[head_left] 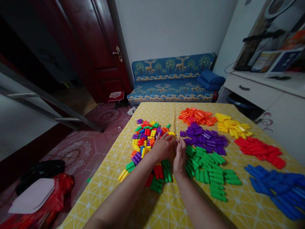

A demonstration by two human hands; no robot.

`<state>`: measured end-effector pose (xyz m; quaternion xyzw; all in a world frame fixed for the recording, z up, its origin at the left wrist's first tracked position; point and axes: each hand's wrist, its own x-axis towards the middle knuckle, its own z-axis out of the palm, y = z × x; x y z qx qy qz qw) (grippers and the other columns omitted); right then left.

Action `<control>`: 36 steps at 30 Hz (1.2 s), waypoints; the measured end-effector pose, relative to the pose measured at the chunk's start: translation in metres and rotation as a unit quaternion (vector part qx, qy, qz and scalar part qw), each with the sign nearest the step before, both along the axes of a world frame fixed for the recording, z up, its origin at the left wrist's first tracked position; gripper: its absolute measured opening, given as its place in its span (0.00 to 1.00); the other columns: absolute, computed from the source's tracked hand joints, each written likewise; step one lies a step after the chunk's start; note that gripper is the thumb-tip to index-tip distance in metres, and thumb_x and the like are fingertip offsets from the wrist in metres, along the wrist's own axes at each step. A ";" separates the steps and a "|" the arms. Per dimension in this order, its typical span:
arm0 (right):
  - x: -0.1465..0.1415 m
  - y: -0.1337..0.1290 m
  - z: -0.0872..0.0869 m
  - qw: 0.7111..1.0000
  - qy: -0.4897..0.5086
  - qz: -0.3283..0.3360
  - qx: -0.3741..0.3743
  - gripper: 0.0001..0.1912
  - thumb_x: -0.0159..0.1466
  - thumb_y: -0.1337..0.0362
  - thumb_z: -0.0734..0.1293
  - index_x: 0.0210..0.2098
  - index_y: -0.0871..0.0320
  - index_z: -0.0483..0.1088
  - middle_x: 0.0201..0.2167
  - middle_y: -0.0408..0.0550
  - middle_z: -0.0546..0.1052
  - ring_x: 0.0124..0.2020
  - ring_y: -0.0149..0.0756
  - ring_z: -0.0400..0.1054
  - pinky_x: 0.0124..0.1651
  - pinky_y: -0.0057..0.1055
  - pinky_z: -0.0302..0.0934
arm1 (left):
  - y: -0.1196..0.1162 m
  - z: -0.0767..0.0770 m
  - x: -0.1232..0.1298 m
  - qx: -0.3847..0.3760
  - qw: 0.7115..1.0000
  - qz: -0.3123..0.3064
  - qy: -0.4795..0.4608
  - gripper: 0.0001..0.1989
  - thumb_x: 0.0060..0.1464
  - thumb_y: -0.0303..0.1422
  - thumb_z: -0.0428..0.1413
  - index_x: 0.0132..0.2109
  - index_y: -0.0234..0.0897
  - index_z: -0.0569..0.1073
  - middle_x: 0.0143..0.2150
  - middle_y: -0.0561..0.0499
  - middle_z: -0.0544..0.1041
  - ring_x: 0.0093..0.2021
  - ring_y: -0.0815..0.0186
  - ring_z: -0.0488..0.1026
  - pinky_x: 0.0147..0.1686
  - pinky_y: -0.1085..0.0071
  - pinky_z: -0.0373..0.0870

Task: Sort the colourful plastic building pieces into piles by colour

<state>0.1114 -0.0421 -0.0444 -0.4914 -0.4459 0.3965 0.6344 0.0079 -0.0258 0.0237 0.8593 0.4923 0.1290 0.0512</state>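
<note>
Over the right edge of a mixed-colour pile of small plastic pieces (144,140), my left hand (164,147) reaches with its fingers stretched out and slightly bent. My right hand (180,157) stands on edge beside the green pieces (209,165), its fingers extended and lightly curved. The fingertips of both hands nearly meet, and the small space between them is partly hidden. A few yellow pieces (171,133) lie just beyond my left fingers. Purple pieces (206,138) are right of the hands. Red and green pieces (158,171) show under my left wrist.
Separate heaps of orange pieces (196,116), yellow pieces (234,126), red pieces (259,150) and blue pieces (278,186) lie along the right of the yellow tablecloth (157,111). A blue sofa (166,86) stands behind, a white cabinet (283,108) at right.
</note>
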 end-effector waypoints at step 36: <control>-0.003 -0.009 0.000 0.935 -0.339 0.042 0.097 0.23 0.53 0.76 0.59 0.46 0.59 0.73 0.47 0.53 0.75 0.52 0.43 0.66 0.58 0.44 0.61 | -0.040 -0.025 -0.016 0.070 0.961 0.254 -0.081 0.09 0.50 0.27 0.55 0.40 0.37 0.76 0.64 0.44 0.66 0.65 0.53 0.60 0.62 0.55 0.59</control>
